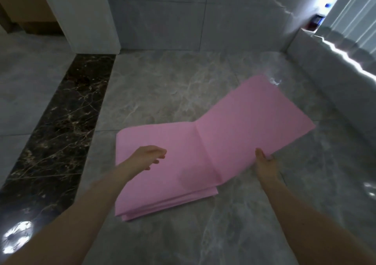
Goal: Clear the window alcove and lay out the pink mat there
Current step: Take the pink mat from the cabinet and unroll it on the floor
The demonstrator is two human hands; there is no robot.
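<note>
- The right hand (265, 164) grips the near edge of the pink mat's (183, 163) opened panel, thumb lying on the top face and the other fingers tucked out of sight under the sheet, so the pinch is narrow, only as wide as the mat is thick.
- From that grip the held panel rises and slants away toward the far right, its far corner lifted off the floor near the low ledge (325, 77) under the curtain (354, 16).
- Left of the grip a straight crease runs across the mat; beyond it the rest lies flat as a folded stack, several layers showing at the near edge.
- The left hand (151, 155) hovers over the flat stack, well apart from the grip, fingers loosely curled and holding nothing; whether it touches the mat cannot be told.
- The mat is plain pink, smooth and thin, with a soft shadow on the flat part just beside the held edge.
- It rests on a glossy grey marble floor (173, 85), with grey tiled walls behind.
- Far left of both hands a dark marble strip (61, 126) runs across the floor, ending at a white pillar (81, 14).
- On the ledge's far end sit small dark and blue objects (317, 20), too blurred to identify.
</note>
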